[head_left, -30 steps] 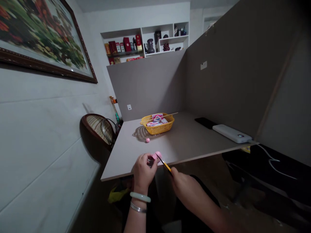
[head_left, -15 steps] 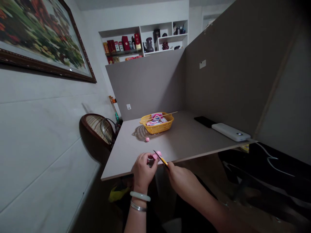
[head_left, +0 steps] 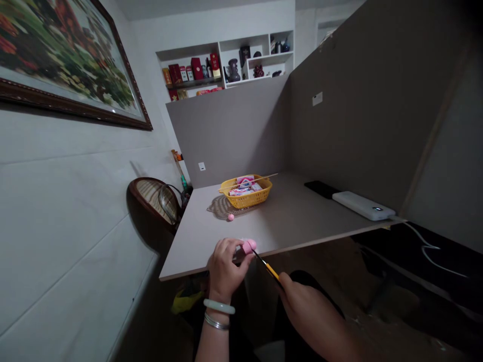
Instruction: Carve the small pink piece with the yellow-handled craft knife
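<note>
My left hand, with a pale bangle and silver bracelets on its wrist, pinches a pink clay-like lump at the table's front edge. A groove or seam runs across the lump, near its rounded right end. In my right hand is a slim knife with a yellow section on its handle. Its dark tip meets the lump at the lower right; how deep it goes I cannot tell. A small pink ball lies farther back on the table.
A yellow basket holding pink-and-white packets stands at mid-table, a thin stick across its rim. A white power bank with a cable and a dark flat object lie along the right partition. A wicker-backed chair is at left.
The knife has drawn back toward me and to the right; its blade lay across the lump before. My left fingers have spread a little wider around the lump.
</note>
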A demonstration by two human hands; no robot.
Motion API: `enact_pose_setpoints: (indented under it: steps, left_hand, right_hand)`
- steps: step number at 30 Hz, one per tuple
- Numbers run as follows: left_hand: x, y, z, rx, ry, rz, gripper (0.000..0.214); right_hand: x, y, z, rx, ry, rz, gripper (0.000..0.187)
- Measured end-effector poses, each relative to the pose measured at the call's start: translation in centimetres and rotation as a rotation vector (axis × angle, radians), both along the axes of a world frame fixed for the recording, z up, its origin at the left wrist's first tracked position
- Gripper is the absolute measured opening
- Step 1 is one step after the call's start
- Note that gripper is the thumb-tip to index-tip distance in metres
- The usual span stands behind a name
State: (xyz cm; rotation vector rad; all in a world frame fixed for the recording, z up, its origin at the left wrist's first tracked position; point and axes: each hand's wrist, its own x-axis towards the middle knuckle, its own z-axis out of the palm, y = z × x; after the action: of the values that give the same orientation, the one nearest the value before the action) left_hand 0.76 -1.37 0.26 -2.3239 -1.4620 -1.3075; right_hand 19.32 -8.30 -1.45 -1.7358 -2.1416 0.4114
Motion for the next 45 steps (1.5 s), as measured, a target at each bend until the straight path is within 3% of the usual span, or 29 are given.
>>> enact_pose_setpoints:
  steps: [9, 14, 19, 27, 33, 39, 45]
  left_hand:
    - [0.0, 0.3, -0.2, -0.034, 0.018, 0.007, 0.019]
    - [0.1, 0.3, -0.3, -0.026, 0.042, 0.029, 0.019]
    - [0.1, 0.3, -0.2, -0.026, 0.036, 0.033, 0.019]
    - [0.0, 0.5, -0.4, -0.034, -0.009, 0.029, 0.019]
    - [0.1, 0.3, -0.6, -0.054, -0.027, 0.041, 0.017]
    - [0.1, 0.4, -0.5, -0.030, -0.036, 0.089, 0.015]
    - [0.2, 0.4, -0.5, -0.044, -0.028, 0.079, 0.015]
  right_hand:
    - [0.9, -0.9, -1.3, -0.020, -0.024, -0.020, 0.021]
    - [0.9, -0.5, -0.5, 0.021, -0.003, -0.022, 0.023]
    - [0.3, -0.1, 0.6, -0.034, -0.015, -0.024, 0.022]
    - [-1.3, 2.3, 1.1, 0.096, -0.110, 0.025, 0.022]
    - [-0.6, 1.2, 0.5, -0.016, -0.044, 0.025, 0.023]
    - [-1.5, 2.5, 1.5, 0.043, -0.094, 0.039, 0.021]
    - [-0.8, 1.7, 0.4, -0.037, -0.040, 0.017, 0.022]
